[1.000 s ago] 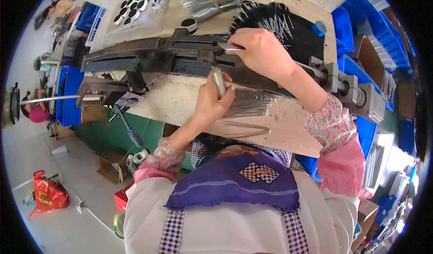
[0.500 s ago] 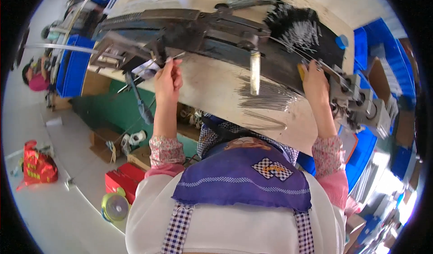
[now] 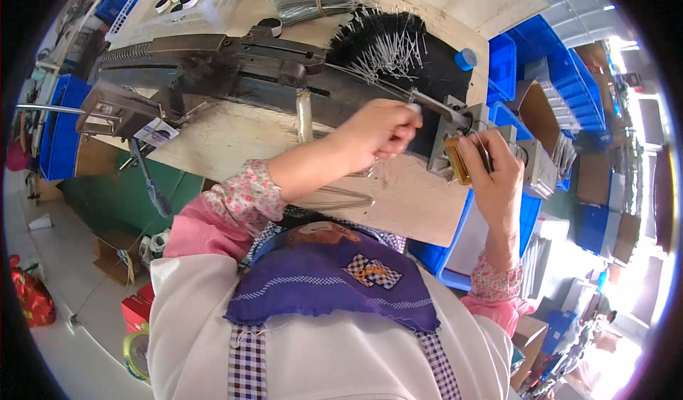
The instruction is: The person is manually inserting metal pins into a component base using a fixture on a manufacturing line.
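Handle (image 3: 457,162), yellow, at the right end of the machine (image 3: 341,100). Right grip (image 3: 491,160) touches it; left grip (image 3: 390,130) curls nearby. I can't tell if either holds anything. Behind, black brushes (image 3: 388,48) look done; bare wires (image 3: 302,2) seem left.

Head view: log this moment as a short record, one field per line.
Left hand: the left hand has its fingers curled, above the bench; whether it holds anything is unclear
Right hand: the right hand is at the amber handle, thumb against it; full grip hidden
Machine: long dark metal machine with a pale upright-looking handle
Far side of bench: tied wire bundle, black bristly pieces with wire stems, blue cap
Right of bench: blue bins
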The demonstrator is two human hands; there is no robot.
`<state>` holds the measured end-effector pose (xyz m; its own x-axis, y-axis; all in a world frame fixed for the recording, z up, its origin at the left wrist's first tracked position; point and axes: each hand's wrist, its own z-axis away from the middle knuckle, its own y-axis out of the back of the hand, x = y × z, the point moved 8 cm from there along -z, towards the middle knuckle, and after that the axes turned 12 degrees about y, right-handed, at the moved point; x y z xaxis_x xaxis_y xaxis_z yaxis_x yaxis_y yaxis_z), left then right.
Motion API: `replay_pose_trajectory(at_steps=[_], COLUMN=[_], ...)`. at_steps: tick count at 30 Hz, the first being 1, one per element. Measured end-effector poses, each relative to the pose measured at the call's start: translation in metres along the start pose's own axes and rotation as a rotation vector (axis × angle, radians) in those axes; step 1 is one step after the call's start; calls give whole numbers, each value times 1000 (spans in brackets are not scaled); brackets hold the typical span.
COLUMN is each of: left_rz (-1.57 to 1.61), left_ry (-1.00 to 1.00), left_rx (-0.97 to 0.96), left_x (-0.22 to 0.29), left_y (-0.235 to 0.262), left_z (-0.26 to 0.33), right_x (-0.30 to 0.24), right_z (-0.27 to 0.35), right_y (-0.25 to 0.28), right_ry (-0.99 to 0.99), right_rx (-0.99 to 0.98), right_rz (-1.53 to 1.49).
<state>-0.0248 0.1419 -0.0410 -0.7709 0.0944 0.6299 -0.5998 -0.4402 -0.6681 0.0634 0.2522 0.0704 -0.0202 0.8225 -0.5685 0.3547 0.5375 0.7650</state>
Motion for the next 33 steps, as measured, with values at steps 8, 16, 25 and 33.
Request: replay_pose_trajectory(at_steps=[8,16,25,33], left_rz=[66,56,63,656], left_ry=[-370,-350,-276,-330], left_rx=[492,493,280,-9], left_x=[18,19,13,35], left_y=[56,54,46,36], left_z=[29,28,13,28], right_x=[-15,-7,16,-17], right_z=[-87,-114,-120,-121], right_y=[-35,-117,-127,-61], right_ry=[547,371,-94,532], right_rx=[29,-472,-667,-353], right_rz=[176,-239,-689,316])
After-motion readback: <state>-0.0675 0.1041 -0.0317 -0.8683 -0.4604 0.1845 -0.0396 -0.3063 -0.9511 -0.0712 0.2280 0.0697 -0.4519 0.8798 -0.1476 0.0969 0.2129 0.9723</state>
